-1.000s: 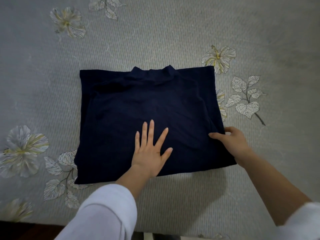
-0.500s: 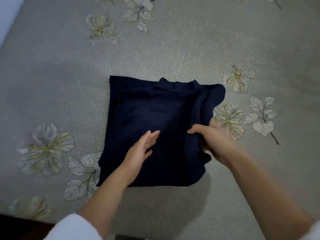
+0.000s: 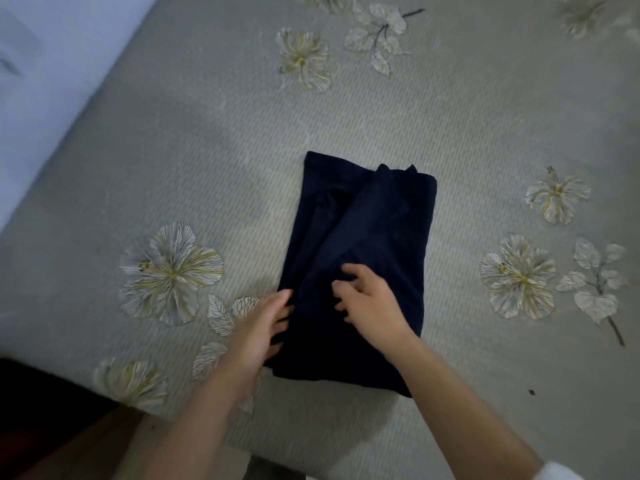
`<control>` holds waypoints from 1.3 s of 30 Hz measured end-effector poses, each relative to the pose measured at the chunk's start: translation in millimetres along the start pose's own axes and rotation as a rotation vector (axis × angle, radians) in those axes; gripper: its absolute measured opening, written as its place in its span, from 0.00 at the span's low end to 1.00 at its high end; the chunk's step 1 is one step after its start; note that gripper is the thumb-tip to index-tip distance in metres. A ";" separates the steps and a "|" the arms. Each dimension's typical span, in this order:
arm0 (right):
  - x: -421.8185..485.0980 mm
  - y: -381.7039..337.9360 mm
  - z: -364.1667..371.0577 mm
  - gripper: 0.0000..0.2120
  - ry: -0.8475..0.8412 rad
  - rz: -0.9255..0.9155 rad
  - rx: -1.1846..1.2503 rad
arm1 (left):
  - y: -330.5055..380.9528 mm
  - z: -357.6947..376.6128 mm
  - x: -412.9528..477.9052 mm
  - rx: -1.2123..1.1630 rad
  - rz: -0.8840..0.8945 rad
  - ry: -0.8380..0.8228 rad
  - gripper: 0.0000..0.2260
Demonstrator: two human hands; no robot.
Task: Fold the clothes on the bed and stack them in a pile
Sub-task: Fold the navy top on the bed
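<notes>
A dark navy top point(image 3: 384, 220) lies on the grey flowered bedspread point(image 3: 207, 150), folded lengthwise into a narrow rectangle with its collar at the far end. The right half lies doubled over the left, leaving a slanted crease down the middle. My left hand point(image 3: 259, 327) touches the garment's near left edge with fairly straight fingers. My right hand point(image 3: 370, 303) rests on top of the folded layer near its lower middle, fingers spread and slightly bent, pinching nothing that I can see.
The bed's near edge runs across the lower left, with dark floor point(image 3: 41, 410) beyond it. A pale surface point(image 3: 41, 81) borders the bed at the upper left. No other clothes or pile show in view.
My right hand carried the top's right side over onto the left, narrowing it to half width, and now lies on top. My left hand slid from the middle to the left edge.
</notes>
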State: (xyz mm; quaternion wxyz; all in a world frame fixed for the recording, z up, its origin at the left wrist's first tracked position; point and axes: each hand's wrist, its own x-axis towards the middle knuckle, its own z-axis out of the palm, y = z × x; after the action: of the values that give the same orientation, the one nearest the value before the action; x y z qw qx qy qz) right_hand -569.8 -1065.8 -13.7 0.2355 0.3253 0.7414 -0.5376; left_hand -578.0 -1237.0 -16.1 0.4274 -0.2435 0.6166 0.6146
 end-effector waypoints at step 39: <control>97.7 -50.7 -99.8 0.14 0.181 -0.015 -1.171 | 18.9 -33.6 0.8 0.506 0.216 0.383 0.23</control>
State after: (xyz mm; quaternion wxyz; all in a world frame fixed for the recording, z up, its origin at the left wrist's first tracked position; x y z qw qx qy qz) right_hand -673.2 -959.1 -18.4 0.3081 0.1805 0.9340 -0.0110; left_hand -601.7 -1267.0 -10.4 0.2829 -0.1739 0.8412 0.4268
